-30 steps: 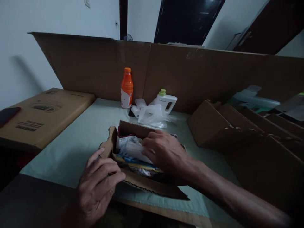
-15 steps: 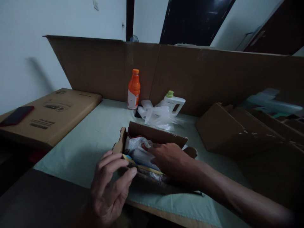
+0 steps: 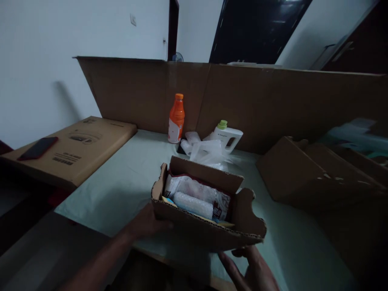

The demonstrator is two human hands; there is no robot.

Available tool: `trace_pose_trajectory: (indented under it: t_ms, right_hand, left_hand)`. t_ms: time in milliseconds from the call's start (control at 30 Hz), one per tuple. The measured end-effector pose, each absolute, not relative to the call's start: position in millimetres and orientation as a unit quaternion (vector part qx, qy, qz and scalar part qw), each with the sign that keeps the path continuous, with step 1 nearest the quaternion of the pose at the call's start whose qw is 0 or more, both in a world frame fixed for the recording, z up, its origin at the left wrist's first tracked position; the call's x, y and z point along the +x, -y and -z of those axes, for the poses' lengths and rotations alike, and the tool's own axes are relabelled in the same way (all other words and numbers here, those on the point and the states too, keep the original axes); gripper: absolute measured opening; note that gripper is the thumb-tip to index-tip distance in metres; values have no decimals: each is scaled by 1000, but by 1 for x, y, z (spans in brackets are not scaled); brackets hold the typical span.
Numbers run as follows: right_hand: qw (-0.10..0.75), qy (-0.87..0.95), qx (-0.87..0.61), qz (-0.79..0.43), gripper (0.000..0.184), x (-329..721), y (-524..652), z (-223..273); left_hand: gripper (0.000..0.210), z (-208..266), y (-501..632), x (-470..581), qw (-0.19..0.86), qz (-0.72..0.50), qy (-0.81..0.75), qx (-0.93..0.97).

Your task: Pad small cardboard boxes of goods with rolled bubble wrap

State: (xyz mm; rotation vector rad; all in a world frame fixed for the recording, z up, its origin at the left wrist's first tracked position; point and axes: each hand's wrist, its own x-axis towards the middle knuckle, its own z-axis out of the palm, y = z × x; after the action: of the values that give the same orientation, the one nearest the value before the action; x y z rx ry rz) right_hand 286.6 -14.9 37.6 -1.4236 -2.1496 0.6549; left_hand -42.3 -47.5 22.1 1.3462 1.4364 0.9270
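Head view: a cardboard panel [image 3: 257,105] stands behind the cloth-covered table [image 3: 121,169]. The open box [image 3: 194,230] is positioned over the table's near part. Right hand [image 3: 254,268]: spread digits meet the box's lower edge near the right corner; closure cannot be determined. Left hand [image 3: 151,222]: thumb lies against the near wall, fingers hidden; closure cannot be determined. An orange bottle [image 3: 176,119] stands upright at the rear. A bubble-wrapped roll [image 3: 194,205] lies inside the box.

The left forearm [image 3: 113,249] slants from bottom left; left hand [image 3: 154,222] partly hidden; right hand [image 3: 254,268] lower right, digits parted.
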Motion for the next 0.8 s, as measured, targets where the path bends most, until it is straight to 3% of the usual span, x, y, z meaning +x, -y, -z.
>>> trace_pose_trajectory:
  t_ms: [167, 300, 433, 500, 600, 800]
  right_hand:
    - [277, 790, -467, -285, 35, 228, -34, -41]
    - [274, 785, -385, -400, 44, 148, -94, -47]
    - [349, 742, -303, -486, 75, 64, -140, -32]
    - [377, 718, -320, -491, 82, 38, -151, -16]
    - [352, 706, -360, -498, 86, 25, -155, 12]
    - [313, 703, -313, -556, 82, 21, -152, 41]
  left_hand:
    - [31, -11, 52, -60, 389, -450, -637, 489]
    - [37, -7, 46, -93, 260, -530, -688, 423]
    - [75, 1, 38, -124, 150, -599, -705, 349]
    - [98, 10, 39, -139, 158, -616, -689, 347]
    - [124, 21, 40, -161, 164, -605, -693, 355]
    - [134, 19, 17, -178, 190, -595, -641, 446]
